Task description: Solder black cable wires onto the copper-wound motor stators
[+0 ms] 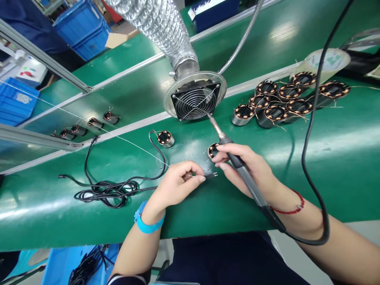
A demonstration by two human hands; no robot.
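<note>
My left hand (179, 182) is closed in a pinch on a black cable end (211, 175) whose stripped wire tips point right. A thin solder wire (130, 141) runs from the upper left into the same fingers. In my right hand (257, 168), a soldering iron (246, 179) is gripped with its tip angled up and left, just in front of the fan grille. Close to the right fingertips stands a small copper-wound stator (212, 151), partly hidden by them; whether they touch it I cannot tell. Another stator (165, 138), with a black cable at its wires, sits farther left.
A fume extractor fan (194, 103) hangs on a foil duct (166, 31) above the green bench (190, 221). Several stators (276, 113) cluster at right beside a tape roll (328, 61). A coiled black cable (109, 194) lies left. The iron's cord (308, 158) loops past my right forearm.
</note>
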